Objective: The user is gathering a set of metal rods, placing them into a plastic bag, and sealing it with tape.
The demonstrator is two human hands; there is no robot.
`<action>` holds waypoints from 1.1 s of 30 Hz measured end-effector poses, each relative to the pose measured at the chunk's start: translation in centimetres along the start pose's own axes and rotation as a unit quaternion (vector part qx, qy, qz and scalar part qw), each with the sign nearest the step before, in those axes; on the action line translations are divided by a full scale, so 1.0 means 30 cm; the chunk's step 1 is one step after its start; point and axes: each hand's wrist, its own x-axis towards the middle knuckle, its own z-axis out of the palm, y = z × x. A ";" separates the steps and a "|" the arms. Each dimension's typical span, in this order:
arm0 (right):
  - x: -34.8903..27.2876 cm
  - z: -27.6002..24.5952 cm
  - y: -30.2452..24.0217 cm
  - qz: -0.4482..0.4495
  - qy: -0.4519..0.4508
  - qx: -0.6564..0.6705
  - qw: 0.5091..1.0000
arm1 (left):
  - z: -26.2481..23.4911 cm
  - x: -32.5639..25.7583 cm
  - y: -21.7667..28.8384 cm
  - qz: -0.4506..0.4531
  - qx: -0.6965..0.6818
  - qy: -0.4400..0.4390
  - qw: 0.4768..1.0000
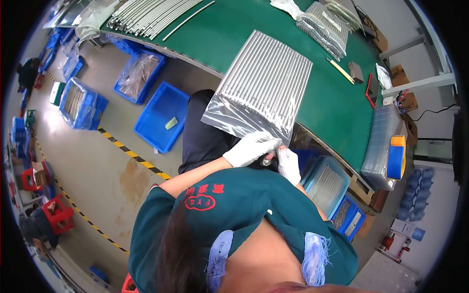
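Note:
A clear plastic bag (264,88) packed with a flat row of thin silver metal rods lies on the green table (332,105), its loose open end hanging over the near edge. My left hand (251,149), in a white glove, pinches that loose end from the left. My right hand (289,165), also gloved in white, is shut on the same end just beside it. Both hands meet at the bag's mouth, above my dark trousers. What lies between the fingers is hidden.
More bagged rods (325,24) and loose long rods (146,17) lie farther along the table. A stack of clear bags (381,141) and a blue-and-orange tape roll (396,156) sit to the right. Blue crates (161,117) stand on the floor, and others (327,183) under the table.

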 end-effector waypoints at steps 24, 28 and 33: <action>0.012 -0.079 -0.027 0.100 -0.160 0.070 0.980 | -0.290 -0.177 0.096 0.096 0.034 0.335 0.937; 0.038 -0.136 -0.126 0.124 -0.240 -0.137 0.953 | -0.282 -0.179 0.123 0.093 0.124 0.337 0.929; 0.067 -0.199 -0.214 0.050 -0.331 -0.310 0.890 | -0.312 -0.186 0.117 0.062 0.118 0.334 0.933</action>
